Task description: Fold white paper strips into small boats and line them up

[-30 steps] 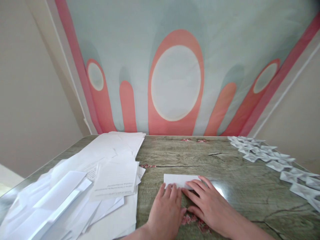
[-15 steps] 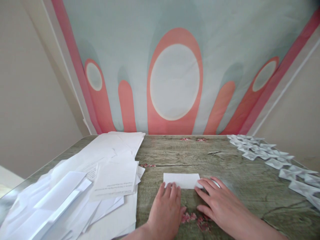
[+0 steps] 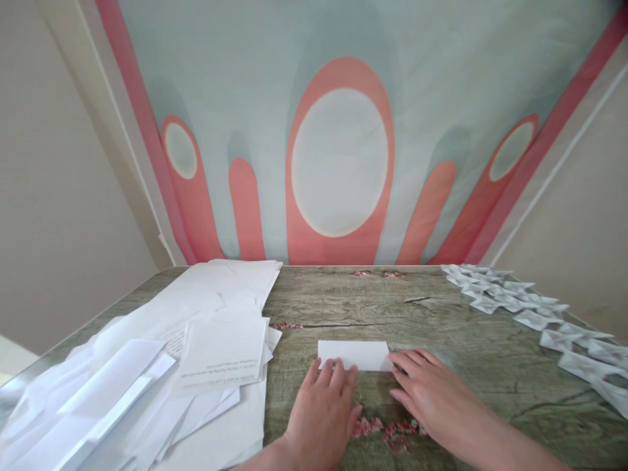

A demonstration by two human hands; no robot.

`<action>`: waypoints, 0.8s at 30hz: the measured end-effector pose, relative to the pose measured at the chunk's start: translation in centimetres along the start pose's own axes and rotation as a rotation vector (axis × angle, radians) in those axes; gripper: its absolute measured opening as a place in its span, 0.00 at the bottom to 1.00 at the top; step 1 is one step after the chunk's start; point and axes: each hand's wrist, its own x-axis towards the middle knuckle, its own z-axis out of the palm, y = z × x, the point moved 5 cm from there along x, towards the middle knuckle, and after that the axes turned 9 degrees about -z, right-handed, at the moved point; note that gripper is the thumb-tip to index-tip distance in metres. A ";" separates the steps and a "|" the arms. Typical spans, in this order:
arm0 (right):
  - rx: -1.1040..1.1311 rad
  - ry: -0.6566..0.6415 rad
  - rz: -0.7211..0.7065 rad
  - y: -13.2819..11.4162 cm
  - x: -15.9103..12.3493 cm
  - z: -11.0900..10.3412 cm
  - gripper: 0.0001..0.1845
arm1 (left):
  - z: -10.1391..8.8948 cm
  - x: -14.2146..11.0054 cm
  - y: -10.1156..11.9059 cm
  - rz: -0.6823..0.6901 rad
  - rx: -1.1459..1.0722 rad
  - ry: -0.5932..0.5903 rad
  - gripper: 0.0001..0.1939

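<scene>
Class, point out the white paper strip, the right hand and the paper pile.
White paper strip (image 3: 357,354): head view, middle of its upper face.
Right hand (image 3: 426,387): head view, back of the hand.
Paper pile (image 3: 210,348): head view, on its upper surface.

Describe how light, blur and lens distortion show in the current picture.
Head view: soft light, the white paper strip bright with little surface detail; head view: the printed sheet at left too blurred to read; head view: the red wall borders splay outward toward the top, probably lens stretch.
</scene>
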 end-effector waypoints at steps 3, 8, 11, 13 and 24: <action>0.012 0.032 -0.039 -0.4 0.3 0.6 0.07 | -0.1 0.0 -0.1 0.006 -0.022 0.005 0.23; 0.034 0.090 -0.136 -1.4 0.6 2.0 0.21 | -0.2 0.1 -0.2 -0.009 -0.023 0.018 0.23; 0.003 0.092 -0.147 -1.6 0.6 2.7 0.22 | -0.2 0.2 -0.1 -0.014 -0.009 0.014 0.23; -0.013 0.092 -0.150 -1.6 0.6 3.0 0.21 | -0.2 0.1 0.0 -0.014 0.015 0.023 0.23; -0.001 0.104 -0.130 -1.7 0.6 2.6 0.20 | -0.2 0.1 -0.3 -0.134 0.352 0.077 0.22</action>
